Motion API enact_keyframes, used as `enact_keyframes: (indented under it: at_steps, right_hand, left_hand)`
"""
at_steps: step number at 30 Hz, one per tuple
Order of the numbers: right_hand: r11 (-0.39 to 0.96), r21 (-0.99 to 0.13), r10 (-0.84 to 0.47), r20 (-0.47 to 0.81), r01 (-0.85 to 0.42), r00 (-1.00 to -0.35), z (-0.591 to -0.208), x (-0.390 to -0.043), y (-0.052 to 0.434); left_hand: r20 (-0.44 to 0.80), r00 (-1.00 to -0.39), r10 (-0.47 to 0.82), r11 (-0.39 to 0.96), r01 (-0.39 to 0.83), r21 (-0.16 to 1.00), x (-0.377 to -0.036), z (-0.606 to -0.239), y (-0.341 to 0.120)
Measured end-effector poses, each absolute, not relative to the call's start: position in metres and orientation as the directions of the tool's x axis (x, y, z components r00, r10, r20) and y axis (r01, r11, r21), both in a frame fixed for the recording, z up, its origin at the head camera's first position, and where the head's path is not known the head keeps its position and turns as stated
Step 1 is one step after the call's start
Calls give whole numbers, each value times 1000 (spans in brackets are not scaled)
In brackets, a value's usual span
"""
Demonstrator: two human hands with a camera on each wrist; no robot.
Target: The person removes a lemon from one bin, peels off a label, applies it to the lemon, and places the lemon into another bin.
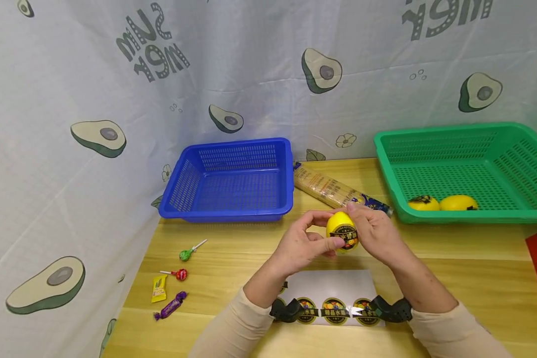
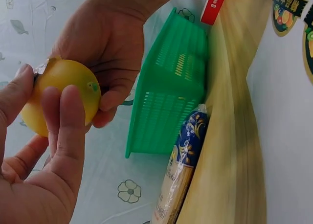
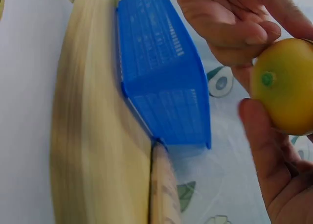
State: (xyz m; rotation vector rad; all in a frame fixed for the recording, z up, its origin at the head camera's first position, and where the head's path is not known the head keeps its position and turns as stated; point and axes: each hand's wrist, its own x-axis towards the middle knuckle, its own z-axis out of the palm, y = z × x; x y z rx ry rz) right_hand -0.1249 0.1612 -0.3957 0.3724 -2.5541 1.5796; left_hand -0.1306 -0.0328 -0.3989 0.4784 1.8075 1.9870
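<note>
A: Where the table edge sits nearest the person, what is listed first?

B: Item one: a white sticker sheet [image 1: 331,293] with round dark labels, flat on the wooden table [image 1: 232,258], partly under both wrists.

A: And above it?

B: Item two: a yellow lemon [image 1: 341,231], held off the table over the sheet, between both hands. It already carries a dark round label on its front. Left hand [image 1: 301,247]: fingers and thumb curled round the fruit's left side. Right hand [image 1: 376,233]: fingers wrapped over the right side and top, thumb against the label.

A: Handling notes?

B: Judged light and firm, the skin smooth and likely a little slippery; round, so apt to roll if set down. Best gripped round its middle with fingertips opposed, keeping off the label.

A: To the left?

B: Item three: four wrapped sweets [image 1: 172,283], two of them lollipops, well apart from the hands.

A: Farther back?

B: Item four: a long packet of noodles [image 1: 326,190], just behind the hands. Item five: a blue basket [image 1: 232,179], back left. Item six: a green basket [image 1: 470,169], back right, holding two more yellow lemons [image 1: 443,203]. Behind all: an avocado-print cloth [image 1: 94,134].
</note>
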Motion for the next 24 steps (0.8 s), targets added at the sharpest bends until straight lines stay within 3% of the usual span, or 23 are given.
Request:
enact_keyframes:
  at_steps: [6, 17, 24]
  right_hand:
    - [255, -953, -252, 97, -163, -963, -396, -125, 158]
    - [218, -959, -255, 126, -183, -959, -404, -124, 145]
    - [221, -953, -226, 157, -207, -961, -406, -122, 142]
  left_hand:
    - [51, -866, 498, -126, -14, 992, -138, -399, -42]
    - [137, -915, 380, 171, 215, 962, -140, -398, -51]
    - [181, -907, 380, 109, 238, 965, -139, -400, -50]
